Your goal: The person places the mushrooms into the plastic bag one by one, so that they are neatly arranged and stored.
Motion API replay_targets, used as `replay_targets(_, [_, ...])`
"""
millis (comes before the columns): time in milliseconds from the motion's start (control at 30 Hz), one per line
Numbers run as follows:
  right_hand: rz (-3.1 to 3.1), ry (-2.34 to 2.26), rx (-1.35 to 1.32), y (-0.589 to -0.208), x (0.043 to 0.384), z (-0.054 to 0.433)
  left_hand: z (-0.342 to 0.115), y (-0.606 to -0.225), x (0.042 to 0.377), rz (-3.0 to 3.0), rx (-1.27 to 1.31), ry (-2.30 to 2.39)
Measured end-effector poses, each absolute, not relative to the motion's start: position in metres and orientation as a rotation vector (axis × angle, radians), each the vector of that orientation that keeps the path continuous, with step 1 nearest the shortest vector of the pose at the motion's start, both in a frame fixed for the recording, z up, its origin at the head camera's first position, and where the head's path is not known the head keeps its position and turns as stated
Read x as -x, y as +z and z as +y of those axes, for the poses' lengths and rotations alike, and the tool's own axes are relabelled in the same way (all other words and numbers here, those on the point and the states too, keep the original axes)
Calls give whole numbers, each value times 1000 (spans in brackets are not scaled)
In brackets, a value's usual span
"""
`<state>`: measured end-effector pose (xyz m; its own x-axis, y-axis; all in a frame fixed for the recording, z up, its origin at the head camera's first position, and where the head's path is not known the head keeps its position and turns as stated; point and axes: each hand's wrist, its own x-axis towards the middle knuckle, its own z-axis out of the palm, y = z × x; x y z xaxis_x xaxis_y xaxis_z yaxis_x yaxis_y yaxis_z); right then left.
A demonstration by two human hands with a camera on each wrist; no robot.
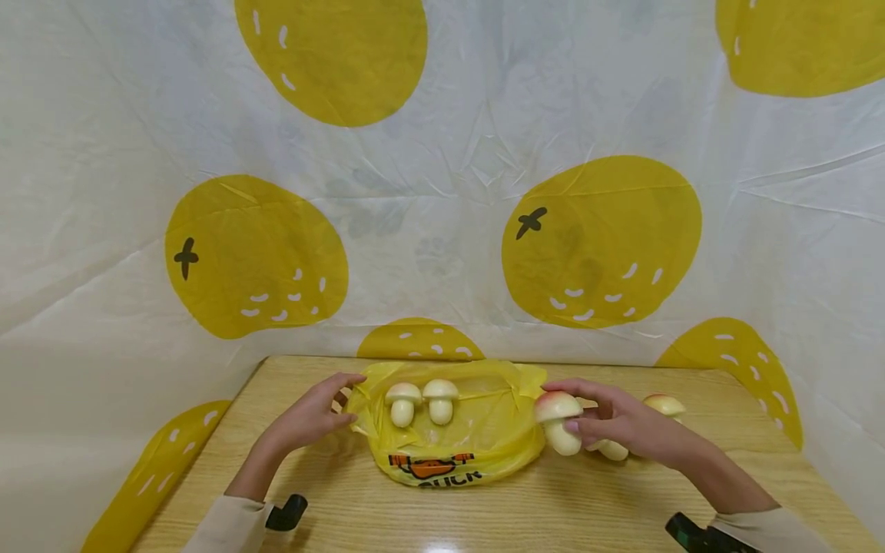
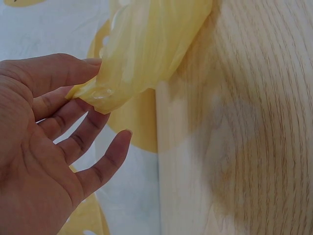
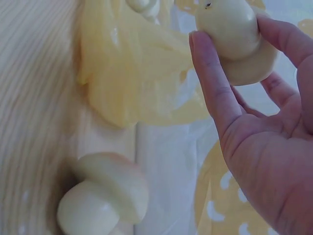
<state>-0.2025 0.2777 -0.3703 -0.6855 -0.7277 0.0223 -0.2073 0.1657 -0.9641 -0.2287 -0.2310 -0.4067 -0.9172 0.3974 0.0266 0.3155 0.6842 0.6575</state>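
- so the pale mushroom with the pinkish-red tint on its cap is up in the right hand, just beside the right edge of the yellow bag, cap up and stem down, leaning a bit
- that right hand is gripping it between thumb and fingers, and the right wrist view shows the stem end facing that camera. can't tell if any fingertip touches the bag too
- the left hand has the bag's left edge pinched, with the little finger sticking out away from the plastic
- bag is thin, crinkly plastic on the table, mouth spread wide and facing up
- two mushrooms lie inside it side by side, caps toward the far edge and stems toward the person, caps pretty much touching
- front of the bag has an orange beak print with dark lettering under it, partly lost in the folds
- over on the right, a loose mushroom is on the table, half hidden behind the right hand, and another mushroom cap pokes out past that hand
- table is light wood grain, with a bright glare spot at the near edge
- both arms have light beige sleeves and dark wrist gadgets
- whitish sheet hangs behind and along the sides, with big yellow fruit shapes printed on it
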Motion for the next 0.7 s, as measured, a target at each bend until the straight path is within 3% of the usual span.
replay_targets(700, [2158,-1537,805,-351,234,214,-229,-406,229,2762,-589,1064])
